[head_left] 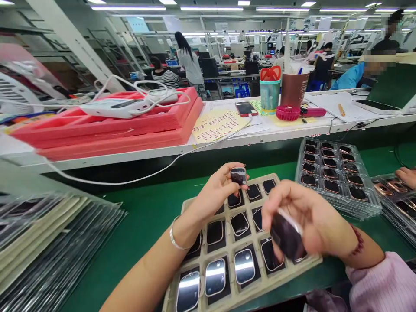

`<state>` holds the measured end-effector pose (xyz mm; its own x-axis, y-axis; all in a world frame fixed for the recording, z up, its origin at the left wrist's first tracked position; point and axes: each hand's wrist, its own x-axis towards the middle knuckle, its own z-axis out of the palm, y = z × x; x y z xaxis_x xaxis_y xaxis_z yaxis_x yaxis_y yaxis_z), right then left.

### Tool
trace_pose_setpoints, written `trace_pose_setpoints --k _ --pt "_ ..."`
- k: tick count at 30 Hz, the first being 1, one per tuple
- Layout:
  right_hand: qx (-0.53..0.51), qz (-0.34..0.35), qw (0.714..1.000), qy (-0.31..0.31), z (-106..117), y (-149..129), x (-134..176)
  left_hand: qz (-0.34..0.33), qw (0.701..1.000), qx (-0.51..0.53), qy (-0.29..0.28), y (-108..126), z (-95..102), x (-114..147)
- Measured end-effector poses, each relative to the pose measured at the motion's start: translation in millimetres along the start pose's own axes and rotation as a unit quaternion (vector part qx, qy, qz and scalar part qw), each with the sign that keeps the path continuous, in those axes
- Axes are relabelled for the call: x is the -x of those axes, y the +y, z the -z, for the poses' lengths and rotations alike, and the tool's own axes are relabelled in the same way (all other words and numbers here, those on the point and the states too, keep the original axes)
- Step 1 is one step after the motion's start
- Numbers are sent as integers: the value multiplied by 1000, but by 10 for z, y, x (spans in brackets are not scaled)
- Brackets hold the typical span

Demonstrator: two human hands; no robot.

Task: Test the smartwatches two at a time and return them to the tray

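Note:
My left hand point(224, 182) pinches a small watch case with a dark glass face point(238, 176) above the far edge of a beige tray point(229, 225). Nearer to me, my right hand point(302, 216) grips another dark-faced watch case point(287, 238), held tilted over the tray's right side and somewhat blurred. Below both hands, the tray's compartments hold several watch cases, such as one with a shiny face point(245, 265), resting on black pads. My forearms and hands hide some compartments.
Clear plastic trays of watch cases point(329, 173) are stacked at right, near another person's hand point(407, 177). More stacked trays point(48, 242) stand at left. A white shelf point(221, 135) crosses ahead, bearing red foam trays point(130, 125), cups and a phone. A white cable point(156, 169) droops below it.

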<state>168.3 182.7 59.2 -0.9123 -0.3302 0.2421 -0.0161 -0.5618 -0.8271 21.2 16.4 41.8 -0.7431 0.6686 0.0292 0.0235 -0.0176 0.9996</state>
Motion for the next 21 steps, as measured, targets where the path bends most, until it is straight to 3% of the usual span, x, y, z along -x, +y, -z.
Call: trace_pose_setpoints --k 4,8,16,21 --pt "160 15 980 114 435 89 -404 -45 998 3 40 -21 24 -22" --pt "272 -6 950 151 699 194 -640 -60 996 10 57 -37 46 -30" --pt "330 6 934 140 695 215 -616 -72 997 15 25 -45 49 8" --pt "359 7 918 168 758 257 -662 -86 996 9 17 -54 45 -17"
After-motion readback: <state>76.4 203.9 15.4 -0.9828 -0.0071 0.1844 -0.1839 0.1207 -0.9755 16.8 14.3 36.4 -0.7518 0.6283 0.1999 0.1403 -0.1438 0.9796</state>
